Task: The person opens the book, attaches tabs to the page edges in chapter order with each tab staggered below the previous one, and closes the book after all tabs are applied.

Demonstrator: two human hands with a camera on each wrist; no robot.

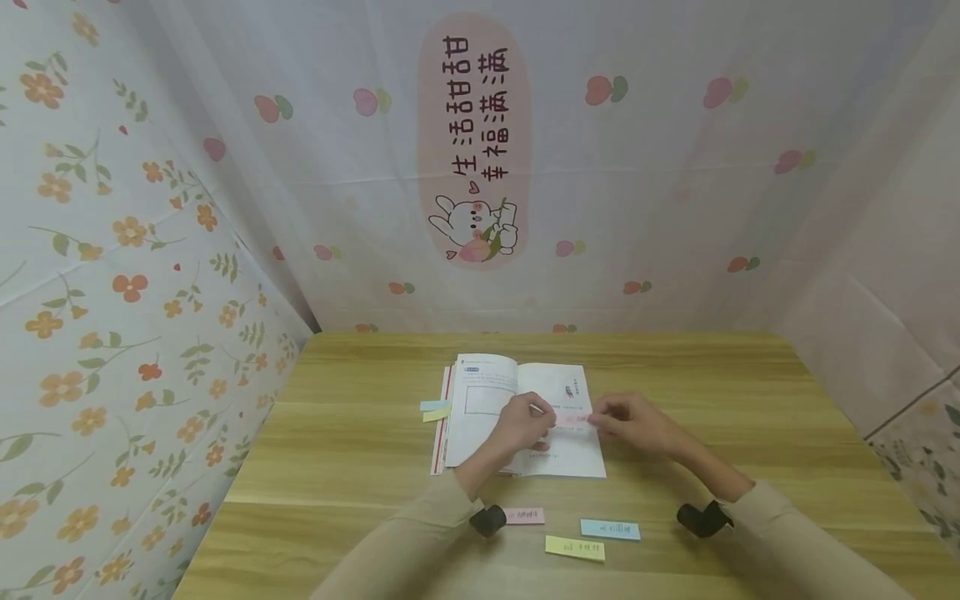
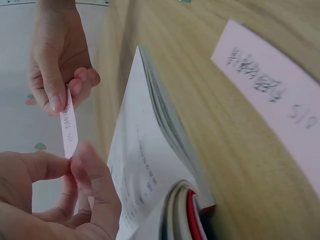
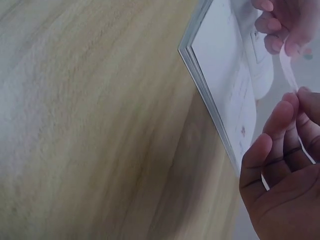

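An open book (image 1: 570, 463) lies on the table, with printed text on its pages and a boxed figure on the left one. Above the right page, a narrow pink sticky note (image 2: 69, 125) with handwriting is stretched between both hands. My left hand (image 1: 521, 423) pinches one end between thumb and forefinger. At the other end, my right hand (image 1: 637, 423) pinches the strip the same way. Both wrist views show the strip raised off the paper and slightly bent. A blue tab (image 1: 433, 406) and a yellow tab (image 1: 436, 416) stick out from the book's left edge.
Nearer me on the wooden table (image 1: 337, 467) lie a pink strip (image 1: 527, 517), a blue strip (image 1: 611, 530) and a yellow strip (image 1: 575, 548), all with handwriting. My left sleeve's black wrist device (image 1: 488, 521) is beside the pink one. Patterned curtains (image 1: 660, 208) stand behind the table.
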